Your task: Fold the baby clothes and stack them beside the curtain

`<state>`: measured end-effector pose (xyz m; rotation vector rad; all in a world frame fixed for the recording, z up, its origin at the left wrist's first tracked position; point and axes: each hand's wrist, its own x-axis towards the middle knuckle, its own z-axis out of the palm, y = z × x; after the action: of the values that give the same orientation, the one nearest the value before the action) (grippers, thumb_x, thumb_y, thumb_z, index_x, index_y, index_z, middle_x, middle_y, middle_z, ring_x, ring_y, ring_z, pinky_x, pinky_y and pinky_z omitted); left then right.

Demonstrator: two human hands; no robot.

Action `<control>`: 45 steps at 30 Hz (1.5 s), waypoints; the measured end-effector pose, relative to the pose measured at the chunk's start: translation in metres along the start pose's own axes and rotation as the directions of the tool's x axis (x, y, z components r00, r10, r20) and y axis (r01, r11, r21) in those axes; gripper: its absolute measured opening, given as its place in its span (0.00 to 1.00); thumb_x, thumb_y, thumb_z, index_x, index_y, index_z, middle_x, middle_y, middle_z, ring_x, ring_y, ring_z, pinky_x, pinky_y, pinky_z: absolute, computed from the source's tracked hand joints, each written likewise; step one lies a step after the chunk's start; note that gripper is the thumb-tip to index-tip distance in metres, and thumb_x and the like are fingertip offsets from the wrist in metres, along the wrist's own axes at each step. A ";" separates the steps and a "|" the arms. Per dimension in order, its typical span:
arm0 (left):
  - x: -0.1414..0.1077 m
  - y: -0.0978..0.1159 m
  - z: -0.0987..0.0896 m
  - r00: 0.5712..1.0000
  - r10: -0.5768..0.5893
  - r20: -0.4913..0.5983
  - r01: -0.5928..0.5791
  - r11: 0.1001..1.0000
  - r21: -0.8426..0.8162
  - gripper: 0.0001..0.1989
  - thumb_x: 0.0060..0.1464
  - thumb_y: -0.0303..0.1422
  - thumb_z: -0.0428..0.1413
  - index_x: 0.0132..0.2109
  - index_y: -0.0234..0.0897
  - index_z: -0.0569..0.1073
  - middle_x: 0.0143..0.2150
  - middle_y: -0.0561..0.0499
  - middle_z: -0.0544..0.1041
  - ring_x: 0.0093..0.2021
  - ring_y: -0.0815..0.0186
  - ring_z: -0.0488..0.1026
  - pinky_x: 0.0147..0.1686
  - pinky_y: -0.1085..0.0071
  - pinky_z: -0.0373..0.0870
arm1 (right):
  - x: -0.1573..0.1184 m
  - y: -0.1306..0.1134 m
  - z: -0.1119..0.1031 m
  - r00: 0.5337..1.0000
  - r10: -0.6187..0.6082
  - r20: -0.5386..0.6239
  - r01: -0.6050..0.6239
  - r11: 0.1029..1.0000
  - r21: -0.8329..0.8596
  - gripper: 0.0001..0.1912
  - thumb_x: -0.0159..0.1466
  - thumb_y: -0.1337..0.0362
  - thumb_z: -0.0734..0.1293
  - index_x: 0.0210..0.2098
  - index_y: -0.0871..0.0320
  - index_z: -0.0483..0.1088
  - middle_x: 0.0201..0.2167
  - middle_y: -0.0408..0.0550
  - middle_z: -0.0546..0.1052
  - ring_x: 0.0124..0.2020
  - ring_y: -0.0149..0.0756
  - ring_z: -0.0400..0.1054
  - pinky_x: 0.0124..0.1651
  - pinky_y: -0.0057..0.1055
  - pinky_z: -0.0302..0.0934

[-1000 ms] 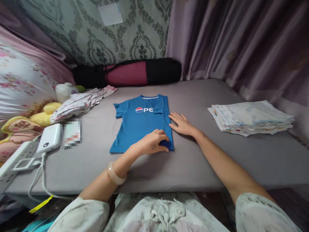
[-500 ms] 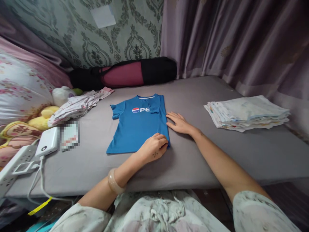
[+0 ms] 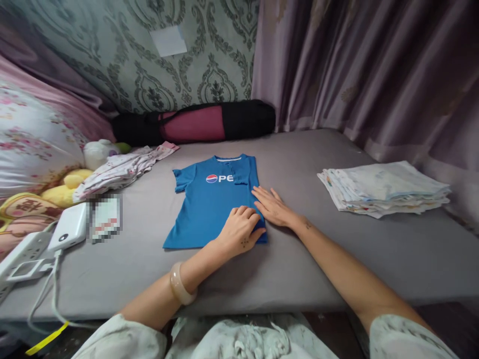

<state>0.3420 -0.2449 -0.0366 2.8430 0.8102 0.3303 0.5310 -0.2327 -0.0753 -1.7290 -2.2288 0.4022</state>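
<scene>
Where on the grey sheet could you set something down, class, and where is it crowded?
The grey sheet is bare between the right hand and the stack of cloths, and in front of that stack. A thin gap lies between the blue shirt and the long bag. The left end is crowded: power strip, white box, yellow plush and patterned clothing.

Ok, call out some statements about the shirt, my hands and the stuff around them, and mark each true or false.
1. The blue shirt lies on the grey sheet. True.
2. The bangle is on your right wrist. False: it is on your left.
3. Your left hand is at the shirt's lower part. True.
4. The stack of pale cloths is left of the shirt. False: it is to the right.
5. Both shirt sleeves point outward. False: one is folded in across the front.
</scene>
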 end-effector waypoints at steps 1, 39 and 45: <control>0.002 -0.004 0.002 1.000 0.013 0.010 -0.013 1.000 -0.016 0.17 0.61 0.41 0.51 0.49 0.33 0.72 0.54 0.39 0.73 0.56 0.53 0.67 0.54 0.56 0.62 | 0.002 0.001 0.000 1.000 0.012 -0.025 -0.013 1.000 -0.014 0.29 0.71 0.57 0.47 0.69 0.60 0.51 0.71 0.52 0.50 0.71 0.38 0.38 0.70 0.49 0.30; -0.012 -0.029 0.024 0.941 -0.311 -0.138 0.247 0.903 -0.351 0.11 0.53 0.37 0.59 0.39 0.36 0.69 0.60 0.36 0.64 0.63 0.48 0.58 0.60 0.49 0.60 | 0.127 0.017 -0.007 0.936 0.348 -0.059 -0.350 0.937 -0.019 0.33 0.71 0.52 0.42 0.70 0.62 0.45 0.72 0.52 0.44 0.72 0.43 0.35 0.70 0.51 0.30; -0.012 -0.028 0.026 0.938 -0.326 -0.113 0.273 0.901 -0.337 0.08 0.53 0.35 0.58 0.31 0.37 0.67 0.60 0.39 0.64 0.63 0.48 0.58 0.59 0.48 0.60 | 0.100 -0.004 0.013 0.943 0.323 -0.076 -0.331 0.932 -0.147 0.34 0.71 0.52 0.43 0.70 0.67 0.45 0.72 0.56 0.44 0.72 0.43 0.35 0.70 0.47 0.28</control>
<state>0.3247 -0.2299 -0.0694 2.3703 1.1009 0.5997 0.4986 -0.1377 -0.0796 -2.1791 -1.9841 0.2525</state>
